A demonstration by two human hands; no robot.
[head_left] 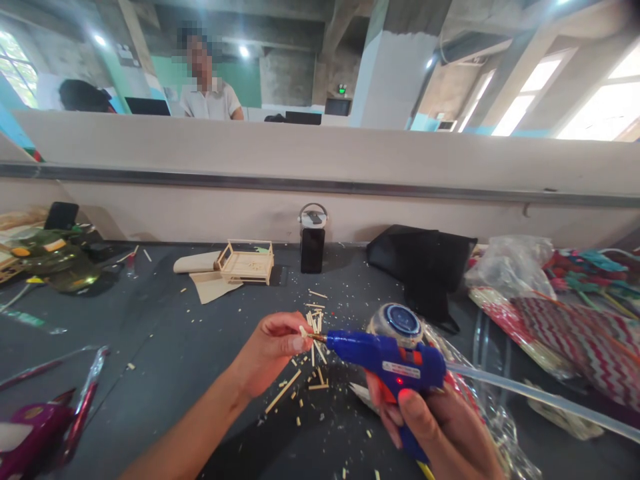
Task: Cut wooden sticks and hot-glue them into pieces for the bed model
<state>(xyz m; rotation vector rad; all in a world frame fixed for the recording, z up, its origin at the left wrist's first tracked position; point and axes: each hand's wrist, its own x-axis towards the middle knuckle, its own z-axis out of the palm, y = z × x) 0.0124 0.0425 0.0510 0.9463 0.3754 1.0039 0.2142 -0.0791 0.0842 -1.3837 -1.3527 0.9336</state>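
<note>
My right hand [430, 420] grips a blue hot glue gun [373, 352], whose small red light is on and whose long clear glue stick [545, 397] trails out of the back. The nozzle points left and meets a small pale wood piece [303, 331], pinched between thumb and fingers of my left hand [275, 350]. Whether the tip touches the wood or sits just beside it I cannot tell. Beneath and behind both hands lies a pile of short wooden sticks [314, 320], with loose offcuts scattered about.
A small wooden frame model [247, 262] stands at the back left. A phone [312, 251] leans upright at the back centre. Black cloth [425, 260], a lidded jar [397, 321] and plastic-wrapped bundles fill the right. At left lies a purple glue gun [35, 427]. Beyond the partition a person [210, 97] stands.
</note>
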